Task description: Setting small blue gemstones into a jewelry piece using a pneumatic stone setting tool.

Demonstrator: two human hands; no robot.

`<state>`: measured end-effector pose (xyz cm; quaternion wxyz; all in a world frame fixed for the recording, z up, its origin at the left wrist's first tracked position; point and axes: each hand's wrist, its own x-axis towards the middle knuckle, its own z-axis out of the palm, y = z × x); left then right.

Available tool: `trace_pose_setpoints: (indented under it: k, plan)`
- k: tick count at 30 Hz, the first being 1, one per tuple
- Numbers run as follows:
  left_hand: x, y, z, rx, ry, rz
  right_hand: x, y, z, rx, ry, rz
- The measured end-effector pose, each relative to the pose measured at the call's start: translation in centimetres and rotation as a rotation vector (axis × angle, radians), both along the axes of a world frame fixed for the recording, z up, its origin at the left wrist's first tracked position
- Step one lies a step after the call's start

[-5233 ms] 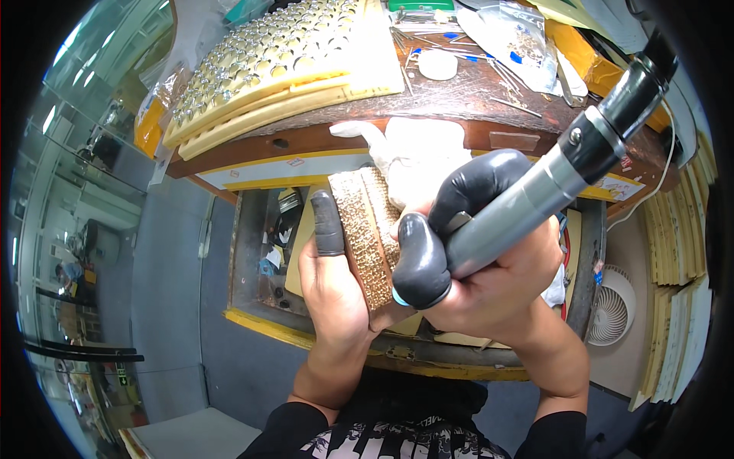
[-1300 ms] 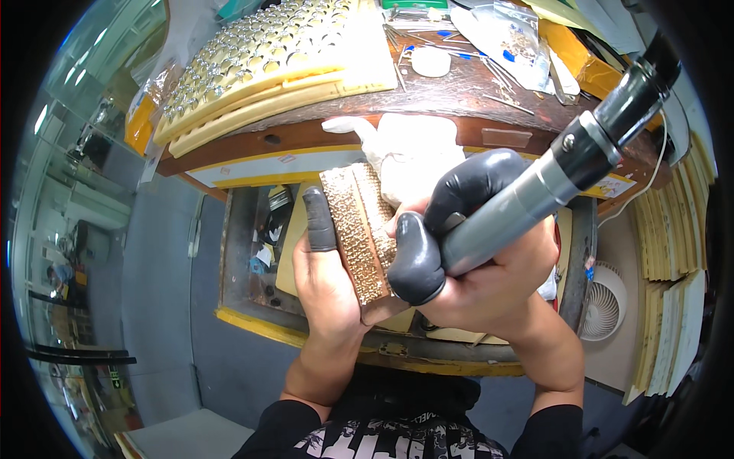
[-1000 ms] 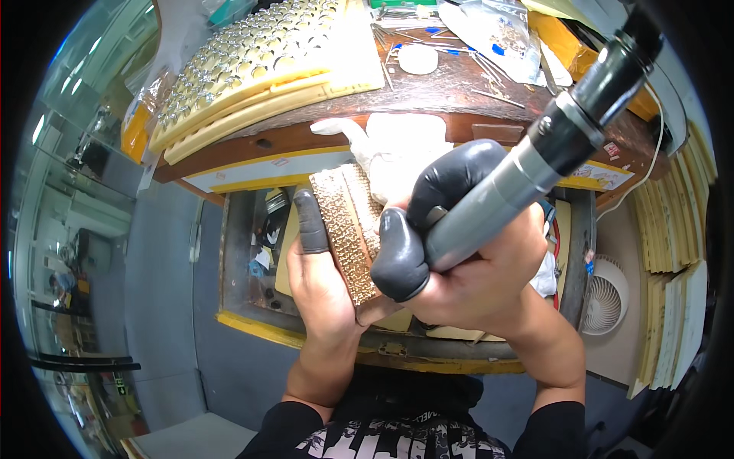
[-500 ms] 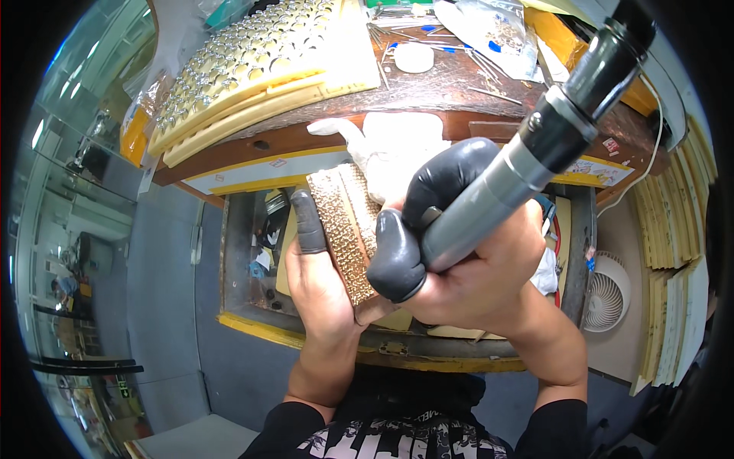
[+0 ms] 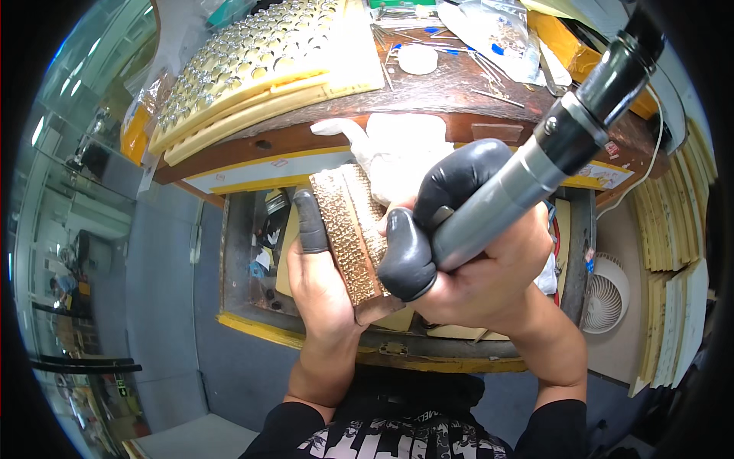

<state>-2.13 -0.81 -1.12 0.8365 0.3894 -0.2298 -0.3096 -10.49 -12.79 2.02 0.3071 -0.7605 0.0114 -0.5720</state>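
Note:
My left hand (image 5: 321, 283), its thumb in a black finger cot, holds a long block (image 5: 343, 222) faced with two bands of small gold-coloured textured pieces, tilted upright. My right hand (image 5: 489, 275), with black cots on thumb and forefinger, is closed around a thick grey-and-black cylindrical handpiece (image 5: 508, 199) that slants to the upper right; its tip is hidden behind the fingers, against or close over the block. A white cloth bundle (image 5: 401, 153) lies behind the block at the bench edge.
The wooden bench (image 5: 482, 107) holds stacked yellow boards with silver pieces (image 5: 245, 69), scattered metal pins, a white round container (image 5: 417, 60) and plastic bags (image 5: 505, 38). Below, a drawer (image 5: 252, 298) stands open. Right are a white fan (image 5: 608, 294) and stacked boards (image 5: 665, 222).
Since half a second ago my right hand and the handpiece have shifted slightly right. Compared with the oldest frame, hands and bench sit a little higher and further left; both grips are unchanged.

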Motion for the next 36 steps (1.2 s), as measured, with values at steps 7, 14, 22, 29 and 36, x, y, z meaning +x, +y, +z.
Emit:
trace_pose_setpoints:
  k: [7,14,22,29,36]
  plan:
    - [-0.21,-0.50,0.65,0.139,0.141,0.127,0.05,0.10,-0.11,-0.021,0.005,-0.026]
    - [-0.50,-0.94,0.63,0.062,0.161,0.185,0.10,0.15,-0.25,-0.018,0.001,-0.033]
    - [0.14,-0.14,-0.20,0.050,0.100,0.088,0.21,0.13,-0.20,-0.016,0.004,-0.036]
    - [-0.15,-0.60,-0.01,0.090,0.126,0.158,-0.23,0.07,0.08,0.011,0.032,0.003]
    - [-0.16,-0.42,-0.12,0.158,0.117,0.175,-0.09,0.16,0.08,0.018,0.029,0.000]
